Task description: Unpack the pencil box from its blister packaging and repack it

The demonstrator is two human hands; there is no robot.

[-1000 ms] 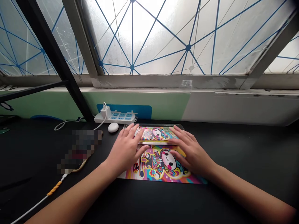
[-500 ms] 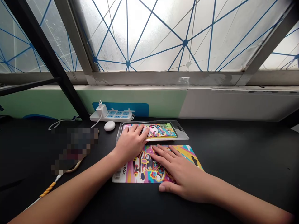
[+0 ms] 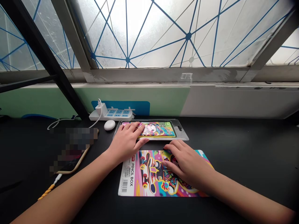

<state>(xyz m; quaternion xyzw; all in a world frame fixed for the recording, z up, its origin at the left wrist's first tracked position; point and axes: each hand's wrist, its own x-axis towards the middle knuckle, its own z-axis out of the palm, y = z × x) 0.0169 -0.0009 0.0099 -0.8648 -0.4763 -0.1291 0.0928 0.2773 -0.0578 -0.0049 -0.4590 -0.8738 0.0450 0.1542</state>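
Note:
My left hand [image 3: 126, 140] lies open, fingers stretched over the left part of a clear plastic blister tray [image 3: 183, 134]. In the tray sits a colourful pencil box [image 3: 161, 130] with a cartoon character, partly hidden by my fingers. Closer to me is a printed backing card [image 3: 130, 186] marked "PENCIL BOX", with a barcode and a skateboard picture. My right hand [image 3: 187, 163] grips this card, fingers bent at its far edge and thumb on its face. It covers the card's upper right part. The card lies apart from the tray, below it.
A blurred-out phone [image 3: 77, 161] with a plugged-in cable is at left. Behind it are a white power strip [image 3: 119, 115] with a charger and a small white rounded case [image 3: 109, 125]. A black slanted post [image 3: 63, 90] rises at left. The wall and window close off the back.
The backing card has shifted towards me and to the right. My right hand went from lying flat to bent fingers at its far edge. My left hand moved slightly left, its thumb now spread.

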